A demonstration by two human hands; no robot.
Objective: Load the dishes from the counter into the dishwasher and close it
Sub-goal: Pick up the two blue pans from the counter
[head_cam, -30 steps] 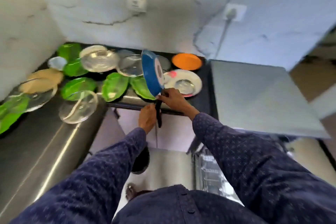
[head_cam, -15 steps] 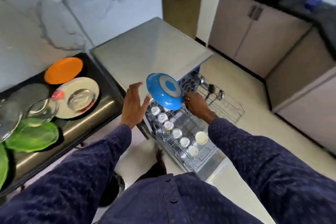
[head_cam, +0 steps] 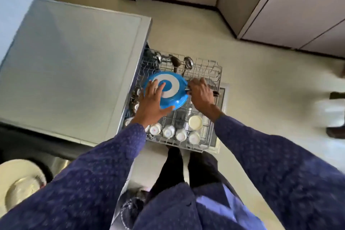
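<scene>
Pan (head_cam: pixel 173 97) bottom-up over rack (head_cam: pixel 214 73); left hand (head_cam: pixel 152 102) fingers flat on it, right hand (head_cam: pixel 199 93) fingers gripping handle.

A home kitchen. At the centre a dishwasher (head_cam: pixel 74 65) with a flat grey top stands open, its wire rack (head_cam: pixel 214 73) pulled out over a pale floor (head_cam: pixel 261 99); upturned cups (head_cam: pixel 169 131) line the rack's near edge and ladles (head_cam: pixel 187 62) lie at its far end. Taupe cabinet doors (head_cam: pixel 308 9) with dark plinths run from twelve to two o'clock. At eight o'clock a dark desk (head_cam: pixel 28 144) carries a cream plate (head_cam: pixel 16 185).
</scene>
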